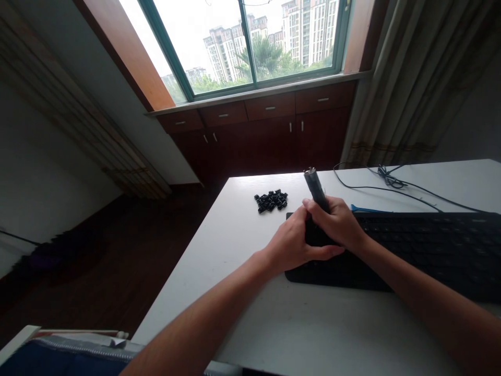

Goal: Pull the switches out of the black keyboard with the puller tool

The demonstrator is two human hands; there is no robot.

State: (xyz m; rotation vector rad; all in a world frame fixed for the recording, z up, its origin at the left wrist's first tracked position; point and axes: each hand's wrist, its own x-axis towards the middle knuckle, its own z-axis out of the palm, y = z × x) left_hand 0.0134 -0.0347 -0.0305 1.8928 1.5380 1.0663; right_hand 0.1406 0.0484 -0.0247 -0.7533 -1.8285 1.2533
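Note:
My right hand [340,222] is closed around a black cylindrical tool [313,183] that stands tilted, with silvery metal prongs at its upper end. Its lower end is hidden by my hands over the left part of a black keyboard [415,245]. My left hand [289,237] lies across that keyboard's left end. Its thumb stretches to the right and its index finger reaches up beside my right thumb; the other fingers are hidden. Beyond my left hand sits a heap of small black pieces [271,201], which look like keycaps.
A thin blue tool [368,209] lies along the keyboard's far edge. Looped black cable [391,177] runs over the back of the white table [211,250]. A dark blue item with a zip [66,357] is at the lower left. Cabinets [250,141] stand under the window.

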